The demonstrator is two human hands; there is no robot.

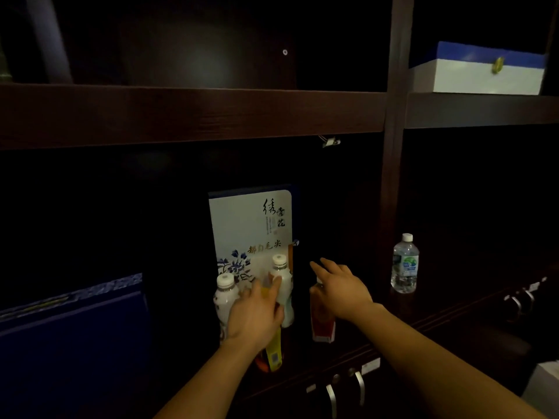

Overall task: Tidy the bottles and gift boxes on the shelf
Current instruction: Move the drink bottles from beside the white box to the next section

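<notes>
Your left hand (257, 313) was low in the middle of the frame, its fingers curled round the upper part of a yellow-labelled bottle (273, 353). The bottle stood upright at the front edge of the lower shelf, and its top showed between your fingers.

Your right hand (341, 288) was just to the right of it, lying over the top of a red-labelled bottle (323, 326). Its fingers were stretched forward and slightly spread. You could not tell whether the thumb was pressing on the neck.

Two white bottles stood behind your left hand. The shorter white bottle (225, 294) was to the left, and the taller white bottle (279, 275) was just beyond your fingertips. Behind both, an upright flowered gift box (251, 225), white with blue blossoms and dark lettering, stood at the centre of the frame.

A clear water bottle (404, 264) stood alone on the right, in the next compartment and well apart from the group. A dark blue box (72, 328) filled the lower left. At the upper right, a white box with a blue lid (478, 75) sat on the upper shelf board (193, 116). Metal cabinet handles (331, 397) showed at the bottom edge.
</notes>
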